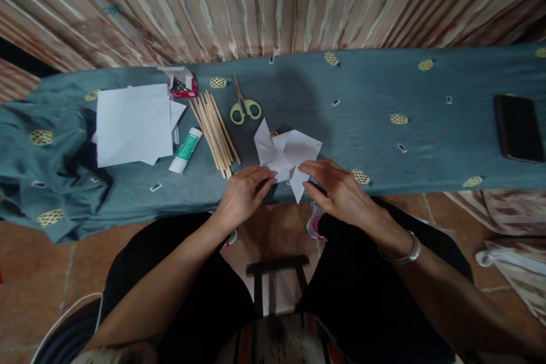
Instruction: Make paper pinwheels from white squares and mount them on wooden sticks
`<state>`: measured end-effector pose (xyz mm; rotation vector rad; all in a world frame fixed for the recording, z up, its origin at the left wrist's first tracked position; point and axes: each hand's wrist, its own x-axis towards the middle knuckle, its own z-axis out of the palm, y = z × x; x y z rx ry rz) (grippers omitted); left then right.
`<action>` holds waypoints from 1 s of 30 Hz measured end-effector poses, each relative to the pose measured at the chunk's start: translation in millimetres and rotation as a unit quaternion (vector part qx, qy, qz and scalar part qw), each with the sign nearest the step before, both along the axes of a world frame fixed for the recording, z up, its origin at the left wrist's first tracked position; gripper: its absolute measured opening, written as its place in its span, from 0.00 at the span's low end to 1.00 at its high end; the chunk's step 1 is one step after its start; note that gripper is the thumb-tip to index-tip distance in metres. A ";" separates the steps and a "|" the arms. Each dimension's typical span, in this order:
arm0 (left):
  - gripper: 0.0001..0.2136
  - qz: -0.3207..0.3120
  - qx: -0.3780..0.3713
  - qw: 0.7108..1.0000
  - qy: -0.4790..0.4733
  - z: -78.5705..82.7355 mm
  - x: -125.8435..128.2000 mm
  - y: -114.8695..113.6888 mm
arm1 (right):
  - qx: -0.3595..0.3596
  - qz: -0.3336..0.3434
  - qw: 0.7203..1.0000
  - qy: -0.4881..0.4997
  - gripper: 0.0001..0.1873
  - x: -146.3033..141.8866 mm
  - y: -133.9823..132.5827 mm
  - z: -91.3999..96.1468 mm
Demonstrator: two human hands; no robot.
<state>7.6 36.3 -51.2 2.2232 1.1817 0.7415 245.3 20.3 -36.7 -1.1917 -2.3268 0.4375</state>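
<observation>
A table (460, 148) under blue cloth spans your view; a paper stack (133, 125) lies at left. Your right hand (341, 190) curves loosely, fingertips at the folded paper (294, 151); whether it grips, you can't tell. Your left hand (243, 196) pinches the paper's near edge, at the table's front. You seem to be shaping its pointed flaps, which calls for steady holding and light finger pressure. Beyond lie sticks (216, 136), scissors (244, 105), glue (186, 151).
</observation>
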 end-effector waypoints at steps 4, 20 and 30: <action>0.06 0.019 -0.019 1.000 0.012 0.0 2.7 5.4 | -0.005 -0.004 0.999 0.033 0.16 -14.7 -3.7 -2.2; 0.05 0.040 -0.020 0.999 -0.008 1.5 5.0 10.6 | 0.005 -0.003 1.000 0.004 0.15 -28.4 -2.5 -5.2; 0.05 0.040 -0.008 0.999 0.006 1.0 5.4 11.3 | -0.010 -0.011 1.000 0.003 0.16 -31.2 -1.4 -7.2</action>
